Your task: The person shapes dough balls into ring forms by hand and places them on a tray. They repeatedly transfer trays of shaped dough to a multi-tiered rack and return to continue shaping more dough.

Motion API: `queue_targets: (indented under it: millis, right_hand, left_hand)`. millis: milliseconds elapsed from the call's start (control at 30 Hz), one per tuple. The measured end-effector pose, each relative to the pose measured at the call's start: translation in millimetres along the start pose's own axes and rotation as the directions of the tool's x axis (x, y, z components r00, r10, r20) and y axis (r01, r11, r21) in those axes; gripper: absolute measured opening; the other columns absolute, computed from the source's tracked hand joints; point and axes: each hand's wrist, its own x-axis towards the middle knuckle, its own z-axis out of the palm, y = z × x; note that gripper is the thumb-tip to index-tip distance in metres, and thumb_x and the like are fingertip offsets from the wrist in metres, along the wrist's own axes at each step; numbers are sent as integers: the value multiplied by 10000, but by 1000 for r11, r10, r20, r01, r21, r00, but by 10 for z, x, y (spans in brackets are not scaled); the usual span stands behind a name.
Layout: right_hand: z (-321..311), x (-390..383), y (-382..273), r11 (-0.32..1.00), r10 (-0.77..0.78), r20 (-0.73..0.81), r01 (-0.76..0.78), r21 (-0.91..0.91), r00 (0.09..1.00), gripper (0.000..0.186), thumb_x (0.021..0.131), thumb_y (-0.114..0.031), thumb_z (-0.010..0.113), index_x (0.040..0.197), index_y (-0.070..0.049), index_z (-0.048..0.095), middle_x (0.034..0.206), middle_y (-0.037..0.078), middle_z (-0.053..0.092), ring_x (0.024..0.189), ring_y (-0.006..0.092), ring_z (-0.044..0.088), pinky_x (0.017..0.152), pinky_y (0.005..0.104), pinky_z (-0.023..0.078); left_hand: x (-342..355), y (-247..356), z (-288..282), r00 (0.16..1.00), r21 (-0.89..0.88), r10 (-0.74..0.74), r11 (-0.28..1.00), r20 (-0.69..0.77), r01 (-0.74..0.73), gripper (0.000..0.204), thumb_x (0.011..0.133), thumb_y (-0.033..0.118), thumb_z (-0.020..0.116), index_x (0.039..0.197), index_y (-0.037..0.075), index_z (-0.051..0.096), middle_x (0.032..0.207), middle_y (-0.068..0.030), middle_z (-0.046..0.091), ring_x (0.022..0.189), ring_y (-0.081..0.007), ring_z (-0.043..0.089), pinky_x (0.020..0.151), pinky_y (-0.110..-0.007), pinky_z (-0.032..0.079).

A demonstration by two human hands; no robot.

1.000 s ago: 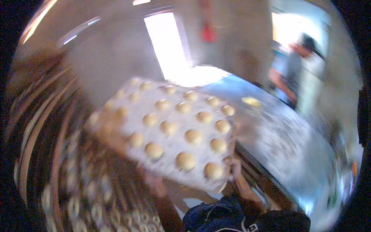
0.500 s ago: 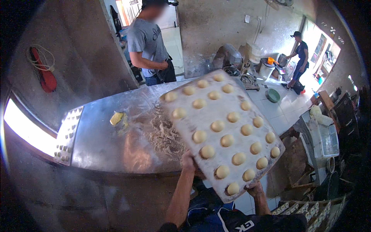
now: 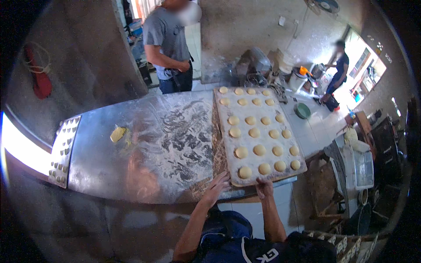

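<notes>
A floured baking tray (image 3: 258, 109) with rows of round dough balls (image 3: 259, 150) lies flat at the right end of the metal worktable (image 3: 101, 166). My left hand (image 3: 216, 188) is at the tray's near left corner, its fingers stretched out and laid against the corner and the table. My right hand (image 3: 264, 188) grips the middle of the tray's near edge; its fingertips under the rim are hidden. Left of the tray, white flour (image 3: 182, 140) is spread over the table. Farther left sits a yellow lump of dough or fat (image 3: 118, 134) with a smear beside it.
A narrow tray of small pieces (image 3: 66, 151) stands at the table's far left end. Across the table stands a person in grey (image 3: 164, 48); another person (image 3: 340, 68) is by the bright doorway. A rack of trays (image 3: 346, 245) is at lower right. A green basin (image 3: 301, 110) sits on the floor.
The tray has come down from a tilted hold in both hands to lie on the table's right end. My left hand has loosened from its side; my right hand moved left along with it.
</notes>
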Motion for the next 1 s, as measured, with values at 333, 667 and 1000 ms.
queue_targets:
  millis: [333, 667, 1000]
  right_hand:
    - [-46, -46, -213, 993, -118, -136, 115, -27, 984, 237, 789, 104, 598, 1017, 52, 557, 922, 102, 617, 755, 200, 637, 608, 284, 539]
    - [15, -527, -675, 806, 100, -94, -136, -576, 991, 185, 842, -90, 730, 962, -4, 618, 778, 84, 642, 674, 170, 635, 580, 276, 550]
    - [2230, -1668, 1495, 47, 797, 542, 866, -497, 268, 340, 767, -220, 737, 1049, -48, 657, 951, 77, 670, 903, 209, 634, 763, 380, 508]
  left_hand:
    - [-2522, -280, -1033, 860, -309, -26, 938, -509, -155, 457, 955, 180, 505, 1328, -81, 469, 1258, -245, 575, 1151, -377, 585, 1023, -476, 455]
    - [-3739, -1334, -1413, 652, 91, 35, 994, -758, 53, 485, 923, 295, 550, 1330, 33, 517, 1185, -170, 625, 1068, -339, 629, 866, -498, 517]
    - [-5194, -2531, -383, 348, -131, 71, 841, -935, -525, 521, 948, 385, 544, 1353, 69, 454, 1268, -165, 582, 1144, -360, 592, 960, -524, 475]
